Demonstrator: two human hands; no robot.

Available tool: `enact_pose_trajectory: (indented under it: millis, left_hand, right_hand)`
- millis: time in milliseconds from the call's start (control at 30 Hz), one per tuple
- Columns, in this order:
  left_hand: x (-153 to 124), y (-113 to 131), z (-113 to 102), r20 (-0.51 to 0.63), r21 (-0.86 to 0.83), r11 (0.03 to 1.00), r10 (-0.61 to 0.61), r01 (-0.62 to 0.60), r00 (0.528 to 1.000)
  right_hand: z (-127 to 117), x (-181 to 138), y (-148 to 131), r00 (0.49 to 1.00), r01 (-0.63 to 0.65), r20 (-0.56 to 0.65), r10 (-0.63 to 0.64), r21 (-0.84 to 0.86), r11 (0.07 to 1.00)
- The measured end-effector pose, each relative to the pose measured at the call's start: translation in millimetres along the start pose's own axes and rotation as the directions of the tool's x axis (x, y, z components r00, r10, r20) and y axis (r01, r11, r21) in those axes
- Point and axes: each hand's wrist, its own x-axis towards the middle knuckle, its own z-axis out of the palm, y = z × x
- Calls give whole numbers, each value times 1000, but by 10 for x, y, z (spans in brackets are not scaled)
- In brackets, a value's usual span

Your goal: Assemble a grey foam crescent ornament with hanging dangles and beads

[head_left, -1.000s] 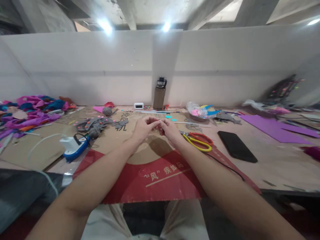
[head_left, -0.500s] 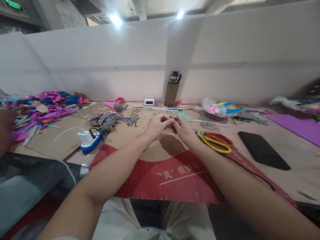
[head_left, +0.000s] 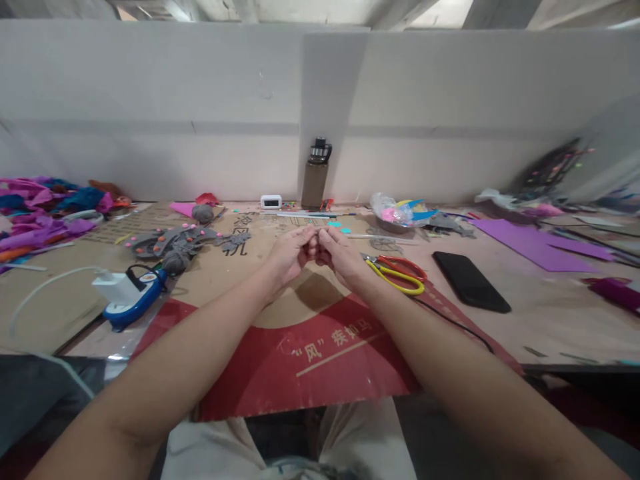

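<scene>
My left hand [head_left: 290, 252] and my right hand [head_left: 340, 255] meet above the middle of the cardboard-covered table [head_left: 240, 280]. Both have their fingers curled and pinched together at the fingertips. Whatever sits between the fingertips is too small to make out. Just right of my right hand lie scissors [head_left: 397, 273] with yellow and red handles. A red printed cardboard sheet [head_left: 300, 360] lies under my forearms.
A black phone [head_left: 471, 291] lies right of the scissors. A brown bottle [head_left: 315, 177] and a small white clock [head_left: 271, 201] stand by the back wall. Grey felt shapes [head_left: 173, 243], a white charger on a blue device [head_left: 127, 293], coloured scraps [head_left: 45, 213] and purple sheets [head_left: 540, 243] surround the work area.
The camera view has swung about; my hands stay joined at the fingertips over the same spot. A person's hand at the far left edge is no longer in view.
</scene>
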Motion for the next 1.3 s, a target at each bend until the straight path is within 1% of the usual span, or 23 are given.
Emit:
enact_pose_trajectory:
  millis: [67, 167, 233, 333, 433, 533, 633, 700, 733, 800, 833, 900, 1000, 1067, 1100, 1133, 1167, 1200, 1267, 1300]
  left_hand:
    - [12, 28, -10, -35, -44, 999, -14, 13, 999]
    - [11, 58, -17, -89, 24, 999, 28, -26, 996]
    - [5, 59, -12, -84, 93, 993, 84, -76, 993]
    - [2, 41, -4, -49, 170, 974, 162, -152, 986]
    - [2, 34, -6, -46, 270, 944, 208, -188, 977]
    - [-16, 51, -8, -48, 443, 870, 265, -217, 963]
    - [-51, 84, -7, -37, 619, 748, 333, -240, 942]
    - [-62, 106, -14, -24, 710, 661, 370, -245, 929]
    - [-61, 115, -20, -13, 743, 625, 370, -239, 929]
    - [-46, 122, -35, 17, 778, 592, 314, -209, 949]
    - [-35, 120, -41, 30, 770, 607, 271, -196, 962]
    - [-15, 106, -37, 64, 695, 694, 200, -187, 978]
    - [-12, 105, 15, 126, 431, 881, 153, -193, 980]
    - [-23, 157, 60, 142, 238, 959, 121, -153, 982]
    - [-27, 203, 76, 125, 161, 978, 110, -130, 986]
    - [-28, 260, 83, 78, 89, 989, 114, -121, 990]
    - [-24, 325, 80, 8, 31, 990, 139, -139, 990]
    - [-16, 391, 65, -65, -5, 986, 165, -166, 984]
    - [13, 513, 6, -196, -29, 976, 208, -218, 958]
    - [31, 562, -35, -244, -37, 971, 219, -235, 945]
  right_hand:
    - [-7, 5, -4, 1000, -30, -5, 30, 37, 999]
    - [-14, 16, 10, 999, -39, 8, 39, 29, 999]
    - [-15, 25, 25, 999, -25, 24, 25, 18, 1000]
    - [-16, 37, 47, 999, 26, 23, -26, -8, 1000]
    - [-17, 45, 62, 997, 73, 12, -72, -84, 994]
    - [-24, 44, 78, 994, 104, -9, -109, -231, 967]
    - [-52, 39, 104, 987, 127, -38, -158, -422, 898]
    - [-75, 35, 118, 978, 154, -40, -202, -513, 845]
    - [-84, 33, 121, 974, 169, -38, -225, -539, 825]
    - [-88, 29, 111, 967, 194, -32, -252, -549, 813]
    - [-82, 26, 97, 968, 196, -29, -249, -531, 824]
    - [-55, 20, 54, 976, 191, -6, -217, -450, 872]
    - [-2, 5, -42, 980, 197, 52, -190, -263, 944]
    - [16, -10, -119, 982, 189, 39, -185, -151, 970]
    - [15, -16, -158, 984, 177, 15, -177, -108, 978]
    - [6, -22, -196, 986, 164, -8, -165, -82, 983]
    - [-8, -26, -227, 988, 150, -20, -153, -81, 985]
    - [-28, -30, -249, 989, 144, -18, -147, -112, 983]
    - [-75, -36, -253, 987, 161, 19, -161, -265, 951]
    - [-99, -43, -231, 984, 178, 53, -171, -376, 909]
